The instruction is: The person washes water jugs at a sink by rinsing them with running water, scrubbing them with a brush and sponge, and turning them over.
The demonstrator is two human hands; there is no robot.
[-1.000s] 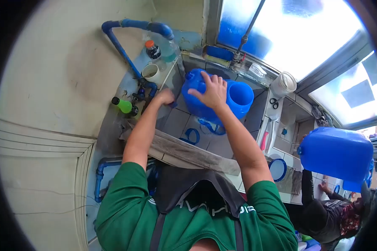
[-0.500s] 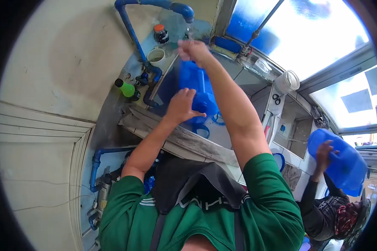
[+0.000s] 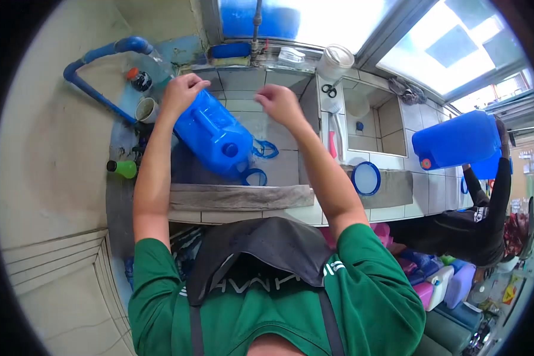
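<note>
A blue plastic jug lies tilted in the tiled sink, its capped neck toward me and its handle facing up. At its far end is my left hand, fingers bent over the jug's edge. My right hand is raised above the sink to the right of the jug, apart from it. Its fingers are curled together, and anything inside them is hidden. Beside the jug's neck lie a blue strap loop and a blue ring.
A grey cloth covers the sink's front edge. Blue pipe, an orange-lidded jar and a green bottle stand left. Scissors, a brush and a white bucket sit right. A co-worker holds another blue jug.
My left hand has gone from the jug's neck to its far end. My right hand has come away from the tap toward the right. My view has turned right; the co-worker's jug is higher.
</note>
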